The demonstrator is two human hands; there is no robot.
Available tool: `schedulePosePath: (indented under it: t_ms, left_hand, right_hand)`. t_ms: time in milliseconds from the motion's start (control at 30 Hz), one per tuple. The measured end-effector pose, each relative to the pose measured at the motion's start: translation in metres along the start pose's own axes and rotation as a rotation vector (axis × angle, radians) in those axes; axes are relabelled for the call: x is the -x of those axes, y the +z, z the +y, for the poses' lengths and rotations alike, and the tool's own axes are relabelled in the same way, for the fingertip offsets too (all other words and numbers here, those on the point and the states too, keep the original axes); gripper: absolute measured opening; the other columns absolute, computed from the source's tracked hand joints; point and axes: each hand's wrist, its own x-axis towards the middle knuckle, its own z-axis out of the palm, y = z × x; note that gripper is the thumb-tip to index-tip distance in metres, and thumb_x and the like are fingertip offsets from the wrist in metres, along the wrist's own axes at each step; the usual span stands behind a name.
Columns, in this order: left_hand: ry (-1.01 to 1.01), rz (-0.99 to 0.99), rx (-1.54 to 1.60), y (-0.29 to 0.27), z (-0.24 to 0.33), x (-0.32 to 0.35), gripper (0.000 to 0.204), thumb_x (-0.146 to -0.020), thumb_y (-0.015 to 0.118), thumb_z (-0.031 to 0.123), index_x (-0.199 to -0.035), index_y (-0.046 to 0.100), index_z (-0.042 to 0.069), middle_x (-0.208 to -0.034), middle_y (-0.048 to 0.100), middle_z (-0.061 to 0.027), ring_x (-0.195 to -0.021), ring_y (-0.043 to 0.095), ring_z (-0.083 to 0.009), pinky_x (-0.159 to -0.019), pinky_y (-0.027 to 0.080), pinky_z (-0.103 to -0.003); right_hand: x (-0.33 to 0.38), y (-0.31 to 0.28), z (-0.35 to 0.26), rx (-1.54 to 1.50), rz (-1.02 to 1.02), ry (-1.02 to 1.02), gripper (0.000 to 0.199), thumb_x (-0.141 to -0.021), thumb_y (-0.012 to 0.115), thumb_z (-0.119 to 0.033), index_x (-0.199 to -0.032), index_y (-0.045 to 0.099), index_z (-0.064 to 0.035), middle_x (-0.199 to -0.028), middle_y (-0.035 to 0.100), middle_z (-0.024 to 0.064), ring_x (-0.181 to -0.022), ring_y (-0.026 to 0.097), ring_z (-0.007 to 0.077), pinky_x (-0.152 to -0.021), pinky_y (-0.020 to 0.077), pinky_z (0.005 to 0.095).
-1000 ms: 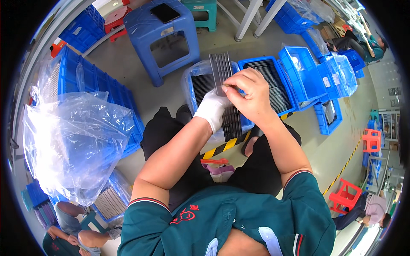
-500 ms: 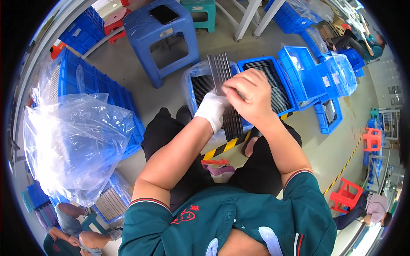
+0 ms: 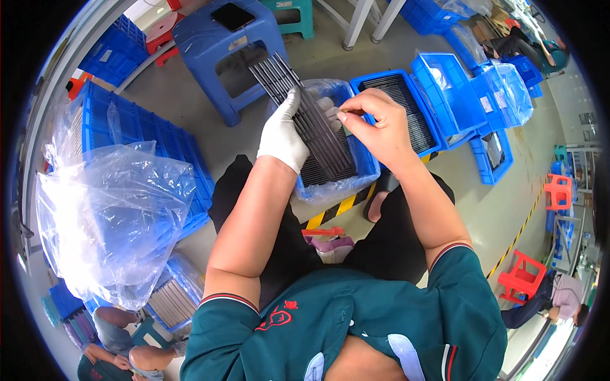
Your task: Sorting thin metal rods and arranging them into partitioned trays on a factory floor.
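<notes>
My left hand [image 3: 283, 138], in a white glove, grips a bundle of long, thin dark strips [image 3: 312, 130] held slanting, with its far end toward the left. The glove's thumb lies across the top of the bundle, and white fingertips show beyond its right side. My bare right hand [image 3: 383, 127] is just right of the bundle, thumb and forefinger pinched together. Whatever is between those fingertips is too small to make out. Beneath the bundle stands a plastic-lined blue bin [image 3: 367, 162] holding more dark strips, partly hidden by my hands.
A second blue bin [image 3: 436, 138] of dark strips adjoins on the right, with blue crates [image 3: 454, 105] beyond. A blue stool [image 3: 190, 47] bearing a phone [image 3: 232, 17] stands ahead. At left, clear plastic sheeting [image 3: 121, 209] drapes stacked blue crates [image 3: 159, 140]. Other people sit farther off.
The bundle has swung from nearly upright to slanting left, and my left hand has moved left and slightly away from me. My right hand has come off the strips to their right.
</notes>
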Motion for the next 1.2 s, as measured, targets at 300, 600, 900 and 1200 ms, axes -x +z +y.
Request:
schedulePosePath:
  t_ms: [300,600,900,1200]
  left_hand:
    - [0.019,-0.008,-0.101,-0.008,0.001,-0.002,0.025,-0.093,0.057,0.019,-0.107,0.059,-0.002,-0.101,0.065,-0.0186,-0.090,0.065,-0.0322,-0.080,0.055,-0.045]
    - [0.036,0.030,-0.176,0.001,0.000,0.005,0.020,-0.090,0.055,0.002,-0.108,0.060,-0.001,-0.101,0.066,-0.0157,-0.091,0.066,-0.0280,-0.082,0.055,-0.040]
    - [0.023,0.026,-0.180,-0.004,0.000,0.003,0.019,-0.088,0.059,0.002,-0.105,0.061,-0.005,-0.100,0.067,-0.0164,-0.090,0.067,-0.0286,-0.081,0.055,-0.041]
    - [0.068,0.050,-0.180,-0.006,0.001,0.000,0.021,-0.087,0.060,0.001,-0.106,0.062,-0.006,-0.099,0.068,-0.0166,-0.088,0.067,-0.0285,-0.078,0.055,-0.039]
  right_hand:
    - [-0.002,0.007,0.003,0.058,0.006,-0.085,0.008,-0.071,0.072,-0.004,-0.076,0.066,-0.0048,-0.073,0.063,0.0052,-0.071,0.061,0.0214,-0.062,0.0490,0.0306]
    - [-0.006,0.007,0.001,0.170,-0.048,-0.211,0.008,-0.067,0.071,-0.007,-0.074,0.066,-0.0074,-0.072,0.063,0.0044,-0.070,0.060,0.0250,-0.066,0.0480,0.0342]
    - [-0.005,0.006,-0.008,0.058,0.074,-0.197,0.008,-0.069,0.072,-0.005,-0.074,0.066,-0.0065,-0.070,0.063,0.0053,-0.067,0.059,0.0229,-0.064,0.0464,0.0328]
    - [-0.003,0.014,-0.001,0.090,-0.024,-0.158,0.009,-0.068,0.071,-0.006,-0.074,0.066,-0.0078,-0.069,0.062,0.0039,-0.067,0.059,0.0237,-0.064,0.0459,0.0336]
